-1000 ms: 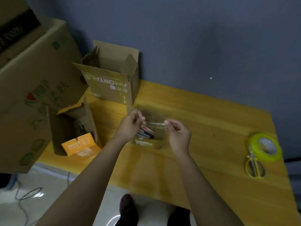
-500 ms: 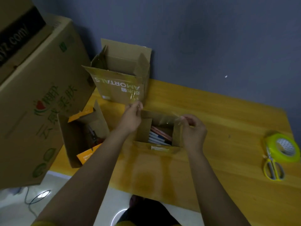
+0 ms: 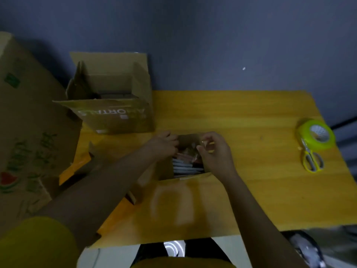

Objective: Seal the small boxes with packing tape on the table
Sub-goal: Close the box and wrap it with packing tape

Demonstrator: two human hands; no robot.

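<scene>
At the centre of the smooth yellow wooden table (image 3: 241, 120) stands a small brown corrugated box (image 3: 166, 171), open-topped, with flat pale and reddish items stacked inside. The left hand (image 3: 164, 145) and right hand (image 3: 215, 151) meet over its far edge, fingers curled and pinched close; what they pinch is too blurred to tell. At ten o'clock stands an open cardboard box (image 3: 116, 115) printed "AMORTALS", upside down. At three o'clock lies a round yellow-green tape roll (image 3: 316, 135) touching yellow-handled scissors (image 3: 312, 161).

Big carton (image 3: 29, 151) cut off at left.
</scene>
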